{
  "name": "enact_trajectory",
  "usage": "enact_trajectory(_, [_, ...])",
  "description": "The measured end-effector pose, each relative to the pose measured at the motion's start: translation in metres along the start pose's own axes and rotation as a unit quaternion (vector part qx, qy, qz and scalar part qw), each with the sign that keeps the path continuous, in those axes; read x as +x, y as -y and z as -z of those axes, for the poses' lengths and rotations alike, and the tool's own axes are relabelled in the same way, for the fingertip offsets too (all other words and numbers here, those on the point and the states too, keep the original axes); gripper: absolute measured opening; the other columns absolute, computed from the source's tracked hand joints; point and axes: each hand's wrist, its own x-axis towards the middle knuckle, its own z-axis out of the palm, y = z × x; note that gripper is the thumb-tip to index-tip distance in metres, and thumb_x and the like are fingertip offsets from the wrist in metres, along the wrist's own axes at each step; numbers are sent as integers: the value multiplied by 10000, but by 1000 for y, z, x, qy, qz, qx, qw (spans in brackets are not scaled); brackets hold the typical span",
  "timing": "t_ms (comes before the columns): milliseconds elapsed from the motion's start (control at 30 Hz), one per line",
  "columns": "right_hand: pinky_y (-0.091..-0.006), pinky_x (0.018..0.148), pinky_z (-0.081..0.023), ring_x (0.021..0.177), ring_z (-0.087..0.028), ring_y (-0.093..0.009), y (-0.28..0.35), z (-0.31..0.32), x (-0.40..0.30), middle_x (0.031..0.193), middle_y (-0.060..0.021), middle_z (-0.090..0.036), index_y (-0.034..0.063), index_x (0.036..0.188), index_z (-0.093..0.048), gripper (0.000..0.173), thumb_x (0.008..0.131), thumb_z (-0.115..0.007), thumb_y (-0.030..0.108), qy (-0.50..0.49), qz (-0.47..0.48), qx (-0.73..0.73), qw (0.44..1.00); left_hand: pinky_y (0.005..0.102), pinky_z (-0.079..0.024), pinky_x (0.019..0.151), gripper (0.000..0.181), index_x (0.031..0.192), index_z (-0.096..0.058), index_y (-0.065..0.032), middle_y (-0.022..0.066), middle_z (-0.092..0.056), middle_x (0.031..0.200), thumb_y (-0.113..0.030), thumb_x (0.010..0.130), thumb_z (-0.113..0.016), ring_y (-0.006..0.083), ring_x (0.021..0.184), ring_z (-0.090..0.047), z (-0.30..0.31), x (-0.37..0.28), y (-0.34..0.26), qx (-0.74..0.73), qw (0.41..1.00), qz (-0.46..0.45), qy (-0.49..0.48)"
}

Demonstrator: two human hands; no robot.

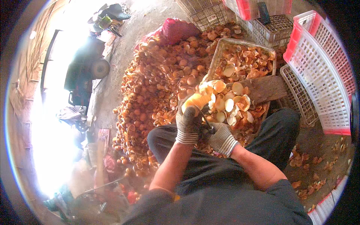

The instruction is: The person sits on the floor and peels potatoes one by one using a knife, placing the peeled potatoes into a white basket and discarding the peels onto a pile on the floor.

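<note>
My left hand (188,125), in a grey striped work glove, grips a pale yellow onion (193,103) whose outer skin looks partly off. My right hand (221,137), gloved alike, is closed around a small knife with a dark handle. Its thin blade (204,118) points up and left against the near side of the onion. Just beyond my hands lies a heap of onion skins and cut slices (229,104). A wooden board (260,89) runs across behind this heap. The tips of my right fingers are hidden.
A large pile of unpeeled onions (157,92) spreads ahead and left, with a red mesh sack (180,30) behind it. A plastic crate (216,57) holds skins. White-and-red crates (323,76) stand at right. A wheeled vehicle (84,70) stands at left in bright light.
</note>
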Motion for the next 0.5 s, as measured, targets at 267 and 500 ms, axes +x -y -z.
enact_trajectory(267, [-431,712,-518,799,-658,-388,-1,0,6,824,-240,-663,-28,863,-660,193,796,-606,144,26,-66,-125,990,428,-470,987,833,1236,-525,-42,124,-598,1159,-692,732,-651,285,1063,-570,9,9,18,-159,972,129,-112])
enact_trajectory(500, [-449,786,-521,884,-642,-398,-31,-10,-1,884,-221,-670,51,902,-693,195,818,-600,201,84,-97,-106,986,437,-492,970,865,1258,-492,-21,142,-576,1198,-691,734,-648,294,1075,-581,0,16,-10,-140,972,78,-171])
